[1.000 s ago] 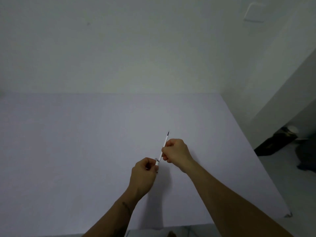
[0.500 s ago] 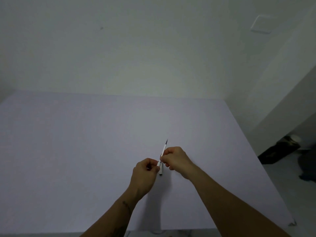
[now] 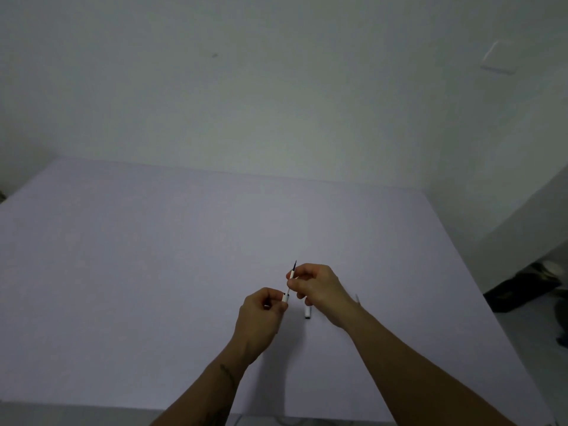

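Observation:
A thin white pen (image 3: 290, 282) with a dark pointed tip stands almost upright above the pale table (image 3: 153, 272), tip away from me. My right hand (image 3: 321, 287) pinches its upper part between thumb and fingertips. My left hand (image 3: 262, 318) has its fingers curled at the pen's lower end and grips it there. Something small and pale shows between the left fingers. A short white piece with a dark end (image 3: 307, 312) lies on the table just under my right hand.
The table runs to a white wall (image 3: 276, 103) at the back. Its right edge drops to the floor, where dark objects (image 3: 522, 290) lie. A thin grey sliver (image 3: 356, 298) shows beside my right wrist.
The short white piece, seen hanging at the pen's lower end half a second ago, now lies on the table. Both hands still hold the pen, slightly further apart.

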A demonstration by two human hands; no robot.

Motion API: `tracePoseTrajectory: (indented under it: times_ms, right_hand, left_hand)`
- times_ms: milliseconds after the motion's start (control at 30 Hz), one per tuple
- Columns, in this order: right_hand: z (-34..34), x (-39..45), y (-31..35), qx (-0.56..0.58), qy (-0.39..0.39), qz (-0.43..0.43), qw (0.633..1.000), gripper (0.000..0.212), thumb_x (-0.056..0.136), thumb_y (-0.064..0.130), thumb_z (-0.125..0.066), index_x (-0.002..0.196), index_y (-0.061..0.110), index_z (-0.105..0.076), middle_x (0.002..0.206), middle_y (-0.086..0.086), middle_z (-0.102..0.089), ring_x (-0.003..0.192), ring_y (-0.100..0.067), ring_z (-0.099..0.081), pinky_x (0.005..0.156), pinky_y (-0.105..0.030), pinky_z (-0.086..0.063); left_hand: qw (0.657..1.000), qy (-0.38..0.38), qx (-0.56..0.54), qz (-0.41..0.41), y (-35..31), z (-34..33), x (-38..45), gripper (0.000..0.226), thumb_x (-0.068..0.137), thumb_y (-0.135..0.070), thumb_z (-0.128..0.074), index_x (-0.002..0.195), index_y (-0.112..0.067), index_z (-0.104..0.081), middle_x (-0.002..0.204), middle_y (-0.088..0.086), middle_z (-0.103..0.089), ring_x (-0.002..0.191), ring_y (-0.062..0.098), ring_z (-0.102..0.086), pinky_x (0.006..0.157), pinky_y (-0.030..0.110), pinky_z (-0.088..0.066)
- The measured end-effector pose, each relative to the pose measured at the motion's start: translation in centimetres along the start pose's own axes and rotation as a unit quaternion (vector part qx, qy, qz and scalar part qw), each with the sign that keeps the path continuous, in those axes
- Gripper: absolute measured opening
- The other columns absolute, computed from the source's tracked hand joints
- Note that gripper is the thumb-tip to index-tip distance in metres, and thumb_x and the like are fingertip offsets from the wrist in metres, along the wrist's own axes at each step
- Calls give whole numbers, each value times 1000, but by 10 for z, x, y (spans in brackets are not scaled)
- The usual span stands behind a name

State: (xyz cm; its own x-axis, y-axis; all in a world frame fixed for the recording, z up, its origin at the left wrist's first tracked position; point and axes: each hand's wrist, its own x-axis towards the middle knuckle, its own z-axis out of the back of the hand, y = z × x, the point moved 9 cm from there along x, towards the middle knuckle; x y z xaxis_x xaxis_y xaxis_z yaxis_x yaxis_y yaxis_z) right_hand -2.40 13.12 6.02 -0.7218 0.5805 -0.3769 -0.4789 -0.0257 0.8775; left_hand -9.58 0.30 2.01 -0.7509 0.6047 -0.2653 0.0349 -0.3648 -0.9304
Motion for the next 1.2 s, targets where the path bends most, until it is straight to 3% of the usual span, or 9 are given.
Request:
tracePoseTrajectory:
  times_ms: [200, 367, 467, 567, 833, 933, 1033, 1133, 1200]
  right_hand:
    - [-32, 6, 12, -34, 25, 11, 999, 5, 85, 15, -69, 84, 16, -73, 80, 1, -69, 70, -12, -61, 60, -22, -47]
    - [-67, 15, 5, -49, 72, -6, 996, 10, 83, 14, -71, 92, 15, -75, 82, -3, -70, 72, -15, -63, 63, -29, -51]
    - [-72, 28, -11, -60, 40, -26, 997, 22, 81, 18, -72, 103, 19, -73, 85, -5, -71, 74, -17, -66, 71, -37, -56]
    - [-64, 44, -36, -187, -23, -44, 981, 29, 82, 25, -68, 110, 19, -68, 96, -6, -71, 86, -24, -69, 87, -41, -57]
    - [-69, 60, -58, -399, -67, -35, 914, 23, 88, 31, -58, 97, 11, -51, 96, -10, -65, 71, -23, -54, 63, -27, -42]
    - [-73, 62, -56, -405, -80, -26, 910, 19, 88, 22, -59, 94, 13, -43, 95, -9, -66, 68, -21, -54, 63, -27, -41]
    - [-74, 60, -56, -399, -93, -29, 912, 19, 83, 15, -58, 97, 12, -45, 95, -11, -66, 80, -30, -65, 84, -36, -51]
    - [-74, 58, -56, -372, -86, -49, 923, 23, 82, 16, -57, 104, 12, -56, 103, -10, -68, 93, -31, -66, 97, -39, -49]
    - [-77, 56, -43, -275, -84, -37, 957, 23, 83, 15, -57, 104, 17, -68, 102, -8, -72, 93, -28, -69, 91, -36, -53]
  left_hand:
    - [1000, -19, -13, 12, 11, 29, -1, 9, 89, -11, -62, 89, -17, -70, 82, 3, -69, 70, 16, -64, 49, 6, -49]
    - [999, -40, -13, 25, 28, 58, -2, 9, 89, -14, -62, 90, -18, -70, 84, 3, -70, 74, 18, -66, 48, 7, -49]
    - [998, -55, -15, 37, 42, 77, -5, 8, 89, -14, -63, 88, -17, -70, 83, 3, -69, 74, 17, -64, 47, 6, -48]
    - [996, -65, -21, 48, 53, 96, -6, 8, 88, -11, -64, 87, -16, -70, 82, 3, -68, 72, 16, -63, 48, 5, -47]
    - [995, -66, -9, 72, 76, 120, -6, 6, 87, -11, -66, 88, -14, -71, 82, 6, -69, 70, 16, -62, 50, 8, -48]
    - [995, -61, -7, 76, 78, 121, -7, 6, 86, -12, -66, 88, -15, -71, 83, 7, -69, 71, 16, -63, 53, 13, -51]
    - [996, -48, 0, 79, 80, 120, -8, 6, 85, -14, -67, 86, -18, -71, 82, 3, -69, 73, 16, -63, 64, 23, -53]
    - [996, -43, -5, 80, 81, 118, -9, 7, 84, -14, -67, 83, -20, -71, 77, -1, -68, 70, 14, -62, 63, 23, -52]
    - [996, -40, -1, 76, 80, 116, -9, 7, 84, -16, -67, 83, -22, -71, 77, -2, -68, 70, 15, -62, 64, 24, -52]
